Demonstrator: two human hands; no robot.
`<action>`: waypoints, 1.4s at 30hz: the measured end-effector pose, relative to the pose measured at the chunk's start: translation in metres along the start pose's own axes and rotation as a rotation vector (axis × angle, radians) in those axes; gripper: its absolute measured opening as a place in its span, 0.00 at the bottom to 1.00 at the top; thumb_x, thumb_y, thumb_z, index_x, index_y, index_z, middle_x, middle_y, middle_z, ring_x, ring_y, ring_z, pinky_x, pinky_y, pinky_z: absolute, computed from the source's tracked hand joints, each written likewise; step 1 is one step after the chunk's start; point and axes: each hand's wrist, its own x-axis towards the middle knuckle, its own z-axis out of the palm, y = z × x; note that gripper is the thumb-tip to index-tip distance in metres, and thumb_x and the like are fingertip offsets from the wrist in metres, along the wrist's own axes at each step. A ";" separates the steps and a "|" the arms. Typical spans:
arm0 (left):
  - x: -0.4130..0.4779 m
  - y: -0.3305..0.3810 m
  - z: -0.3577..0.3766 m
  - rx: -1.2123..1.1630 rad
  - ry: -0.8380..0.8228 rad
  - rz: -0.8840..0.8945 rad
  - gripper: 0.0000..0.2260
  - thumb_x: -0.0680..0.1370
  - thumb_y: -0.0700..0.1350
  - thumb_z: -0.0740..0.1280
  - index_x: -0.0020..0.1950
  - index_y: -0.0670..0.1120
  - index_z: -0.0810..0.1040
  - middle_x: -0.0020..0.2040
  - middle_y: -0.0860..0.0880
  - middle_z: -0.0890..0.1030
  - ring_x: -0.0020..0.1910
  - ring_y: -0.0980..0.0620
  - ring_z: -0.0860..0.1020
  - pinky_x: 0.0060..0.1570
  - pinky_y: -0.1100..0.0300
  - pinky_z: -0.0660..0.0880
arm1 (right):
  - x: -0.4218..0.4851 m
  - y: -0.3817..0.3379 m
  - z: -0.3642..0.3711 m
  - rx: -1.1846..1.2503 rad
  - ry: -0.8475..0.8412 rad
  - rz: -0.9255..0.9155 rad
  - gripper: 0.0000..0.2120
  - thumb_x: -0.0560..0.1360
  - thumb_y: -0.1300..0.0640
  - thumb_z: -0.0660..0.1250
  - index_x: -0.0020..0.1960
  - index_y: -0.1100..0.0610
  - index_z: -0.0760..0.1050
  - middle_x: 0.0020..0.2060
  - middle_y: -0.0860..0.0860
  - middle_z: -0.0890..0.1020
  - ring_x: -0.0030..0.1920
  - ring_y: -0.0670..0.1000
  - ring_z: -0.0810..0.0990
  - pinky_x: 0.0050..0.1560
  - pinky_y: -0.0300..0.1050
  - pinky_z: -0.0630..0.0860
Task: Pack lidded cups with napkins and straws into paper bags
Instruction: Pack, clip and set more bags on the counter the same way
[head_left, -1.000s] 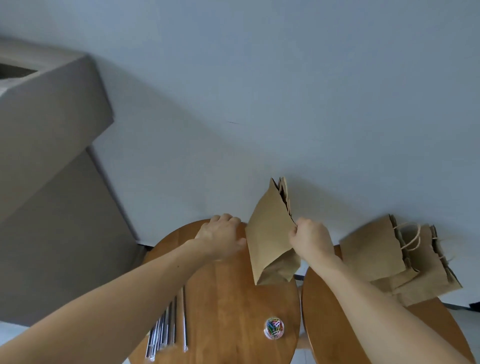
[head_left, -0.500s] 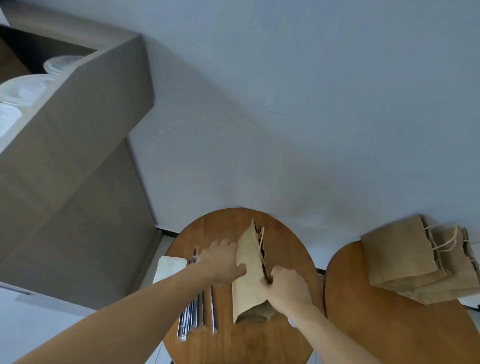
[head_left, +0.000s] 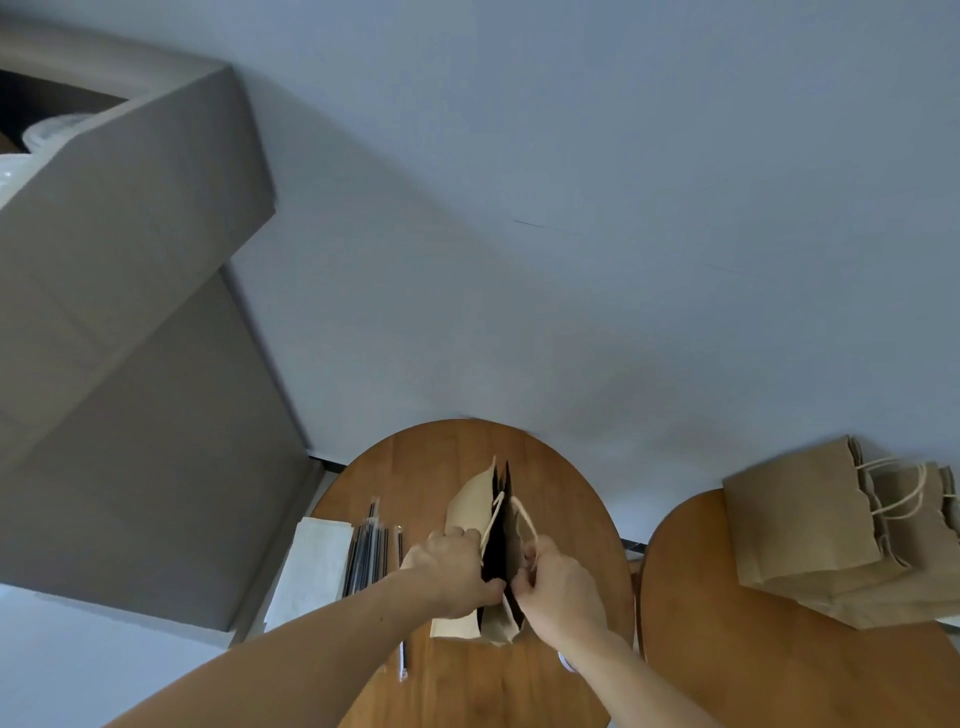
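Note:
A brown paper bag (head_left: 467, 506) with rope handles stands on the round wooden table (head_left: 566, 499), its mouth parted to a narrow dark slit. My left hand (head_left: 449, 569) grips the bag's left rim. My right hand (head_left: 558, 582) grips the right rim, and the two hold the sides apart. Wrapped straws (head_left: 371, 553) lie in a bundle left of the bag, next to a stack of white napkins (head_left: 311, 569). Clear cup lids (head_left: 44, 135) show in the grey shelf unit at the upper left.
A second round table (head_left: 727, 649) on the right carries a pile of flat paper bags (head_left: 810, 525). The grey shelf unit (head_left: 130, 312) stands close on the left. A pale wall rises behind both tables.
The bag came down from the table's right edge to its middle. Both hands shifted from its outer faces to its rims and parted the mouth. The view swung left and down.

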 end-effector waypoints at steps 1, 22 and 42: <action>0.003 0.003 0.000 -0.025 0.011 -0.034 0.26 0.77 0.64 0.62 0.67 0.47 0.69 0.59 0.47 0.76 0.57 0.46 0.76 0.56 0.51 0.77 | 0.002 0.001 0.000 -0.007 0.003 0.037 0.05 0.78 0.50 0.63 0.51 0.49 0.68 0.35 0.42 0.75 0.32 0.42 0.75 0.25 0.32 0.62; 0.031 -0.015 0.031 -0.411 -0.015 -0.149 0.26 0.71 0.67 0.64 0.64 0.55 0.69 0.51 0.55 0.79 0.42 0.57 0.80 0.37 0.64 0.77 | 0.017 0.058 -0.010 0.097 -0.074 0.011 0.21 0.75 0.37 0.65 0.62 0.45 0.68 0.44 0.39 0.79 0.38 0.41 0.80 0.31 0.30 0.70; -0.039 -0.037 -0.130 0.059 0.455 -0.159 0.32 0.77 0.56 0.62 0.78 0.48 0.58 0.77 0.48 0.62 0.75 0.46 0.60 0.71 0.48 0.63 | 0.073 -0.038 -0.115 0.120 -0.010 -0.378 0.26 0.78 0.53 0.62 0.75 0.53 0.63 0.72 0.49 0.67 0.72 0.50 0.63 0.71 0.46 0.61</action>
